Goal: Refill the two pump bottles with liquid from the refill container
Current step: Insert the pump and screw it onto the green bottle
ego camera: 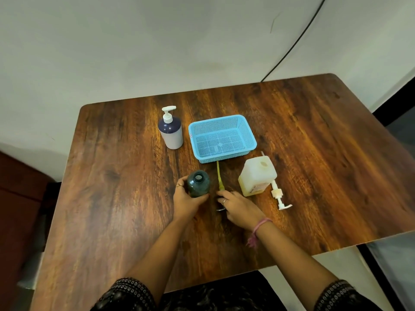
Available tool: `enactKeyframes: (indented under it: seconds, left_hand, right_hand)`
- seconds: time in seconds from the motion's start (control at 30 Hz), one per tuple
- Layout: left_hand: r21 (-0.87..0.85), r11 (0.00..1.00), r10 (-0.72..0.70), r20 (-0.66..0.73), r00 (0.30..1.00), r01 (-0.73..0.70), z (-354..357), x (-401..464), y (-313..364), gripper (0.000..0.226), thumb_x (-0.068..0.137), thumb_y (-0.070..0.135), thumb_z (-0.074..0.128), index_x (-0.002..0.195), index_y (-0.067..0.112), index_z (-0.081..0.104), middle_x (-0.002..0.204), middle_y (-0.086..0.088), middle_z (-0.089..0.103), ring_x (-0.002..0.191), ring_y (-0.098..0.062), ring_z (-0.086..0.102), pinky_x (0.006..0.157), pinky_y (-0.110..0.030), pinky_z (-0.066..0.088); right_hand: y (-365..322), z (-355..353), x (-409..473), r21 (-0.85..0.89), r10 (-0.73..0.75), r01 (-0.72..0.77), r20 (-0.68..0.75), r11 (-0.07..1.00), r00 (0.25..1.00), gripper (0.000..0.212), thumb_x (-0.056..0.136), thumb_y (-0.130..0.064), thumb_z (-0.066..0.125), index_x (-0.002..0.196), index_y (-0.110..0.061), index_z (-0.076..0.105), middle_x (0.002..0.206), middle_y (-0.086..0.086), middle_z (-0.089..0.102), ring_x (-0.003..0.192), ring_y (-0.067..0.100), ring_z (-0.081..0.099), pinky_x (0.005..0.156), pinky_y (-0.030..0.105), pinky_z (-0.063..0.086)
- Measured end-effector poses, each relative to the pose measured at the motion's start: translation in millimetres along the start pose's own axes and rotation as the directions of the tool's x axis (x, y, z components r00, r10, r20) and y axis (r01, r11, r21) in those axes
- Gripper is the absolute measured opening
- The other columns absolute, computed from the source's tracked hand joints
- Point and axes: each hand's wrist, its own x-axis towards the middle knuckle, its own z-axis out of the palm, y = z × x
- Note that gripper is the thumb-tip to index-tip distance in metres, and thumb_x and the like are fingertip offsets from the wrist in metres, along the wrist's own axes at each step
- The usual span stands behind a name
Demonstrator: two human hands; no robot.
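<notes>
While your left hand (pixel 187 199) grips the dark open bottle (pixel 198 183) upright on the table (pixel 314 153), the refill container (pixel 257 177) stands just right of your right hand (pixel 238 208), the nearer one. That hand lies palm down over a pump head, its yellow tube (pixel 219 177) pointing away from you; whether the fingers pinch it, you cannot tell.

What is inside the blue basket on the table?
Nothing lies in the blue basket: its perforated floor shows across the whole bottom, with only a pale spot of light on it. The table directly under the basket is covered.
</notes>
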Motion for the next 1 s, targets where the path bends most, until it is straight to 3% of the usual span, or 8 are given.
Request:
enactKeyframes:
  seconds: [0.2, 0.4, 0.47, 0.57, 0.63, 0.77, 0.9, 1.0]
  left_hand:
    - [-0.033, 0.997, 0.062, -0.048, 0.997, -0.064, -5, 12, 20, 0.070, 0.062, -0.002, 0.087, 0.121, 0.004, 0.050, 0.114, -0.004, 0.059, 0.100, -0.008, 0.057, 0.081, -0.008, 0.047]
    - [-0.094, 0.989, 0.109, -0.029, 0.994, -0.111, -5, 17, 53, 0.071, 0.063, -0.003, 0.086, 0.123, 0.003, 0.050, 0.118, -0.008, 0.060, 0.102, -0.009, 0.059, 0.083, -0.016, 0.052]
    - [-0.108, 0.986, 0.125, -0.027, 0.992, -0.127, -2, 20, 70, 0.069, 0.063, -0.001, 0.086, 0.122, 0.006, 0.051, 0.120, -0.005, 0.060, 0.104, -0.011, 0.059, 0.085, -0.020, 0.054]
    - [-0.149, 0.982, 0.117, -0.018, 0.993, -0.119, 2, 24, 93, 0.068, 0.063, 0.001, 0.087, 0.121, 0.010, 0.052, 0.118, -0.002, 0.062, 0.105, -0.013, 0.062, 0.086, -0.028, 0.056]
    - [-0.157, 0.979, 0.125, -0.044, 0.991, -0.130, 7, 28, 106, 0.069, 0.062, 0.002, 0.088, 0.122, 0.009, 0.053, 0.118, -0.004, 0.065, 0.106, -0.018, 0.065, 0.086, -0.034, 0.058]
    - [-0.147, 0.976, 0.148, -0.073, 0.986, -0.158, 19, 30, 135, 0.074, 0.064, 0.005, 0.087, 0.128, 0.010, 0.050, 0.121, -0.004, 0.064, 0.107, -0.018, 0.065, 0.082, -0.028, 0.058]
    - [-0.109, 0.972, 0.194, -0.123, 0.973, -0.207, 34, 31, 170, 0.074, 0.066, 0.012, 0.087, 0.129, 0.012, 0.049, 0.124, -0.001, 0.061, 0.111, -0.015, 0.061, 0.076, -0.013, 0.054]
    - [-0.089, 0.965, 0.229, -0.167, 0.959, -0.246, 45, 33, 196, 0.075, 0.066, 0.015, 0.087, 0.130, 0.014, 0.048, 0.123, 0.001, 0.059, 0.107, -0.011, 0.060, 0.072, -0.008, 0.052]
  right_hand:
    - [-5, -43, -6, 0.146, -0.071, 0.103, -0.208, 0.984, 0.976, 0.047, 0.087, 0.000, 0.055, 0.132, -0.015, 0.052, 0.145, -0.003, 0.041, 0.122, 0.018, 0.045, 0.104, 0.027, 0.036]
    - [-4, -96, -7, 0.424, 0.021, 0.194, -0.451, 0.885, 0.892, 0.035, 0.086, -0.004, 0.060, 0.120, -0.012, 0.063, 0.123, 0.001, 0.062, 0.115, 0.011, 0.055, 0.103, 0.020, 0.039]
    - [4, -118, -4, 0.464, 0.067, 0.223, -0.531, 0.857, 0.845, 0.031, 0.087, -0.008, 0.065, 0.118, -0.009, 0.064, 0.113, 0.003, 0.067, 0.104, 0.014, 0.063, 0.094, 0.024, 0.047]
    - [16, -155, 0, 0.535, 0.150, 0.221, -0.564, 0.815, 0.812, 0.031, 0.088, -0.021, 0.065, 0.117, -0.010, 0.064, 0.097, 0.006, 0.071, 0.083, 0.022, 0.069, 0.074, 0.043, 0.056]
    - [22, -183, 2, 0.535, 0.155, 0.254, -0.604, 0.806, 0.782, 0.030, 0.089, -0.025, 0.063, 0.116, -0.011, 0.065, 0.091, 0.004, 0.072, 0.078, 0.016, 0.070, 0.069, 0.043, 0.058]
    - [27, -243, 4, 0.626, 0.176, 0.367, -0.634, 0.688, 0.753, 0.024, 0.091, -0.013, 0.061, 0.115, -0.011, 0.064, 0.094, -0.006, 0.070, 0.082, -0.001, 0.067, 0.073, 0.017, 0.053]
    - [34, -308, 3, 0.535, 0.093, 0.469, -0.723, 0.703, 0.685, 0.019, 0.092, -0.021, 0.059, 0.111, -0.021, 0.061, 0.098, 0.002, 0.070, 0.078, 0.011, 0.066, 0.076, 0.031, 0.055]
    - [35, -351, -2, 0.466, 0.050, 0.545, -0.789, 0.697, 0.612, 0.018, 0.091, -0.023, 0.059, 0.109, -0.018, 0.062, 0.096, 0.007, 0.071, 0.071, 0.015, 0.063, 0.073, 0.034, 0.056]
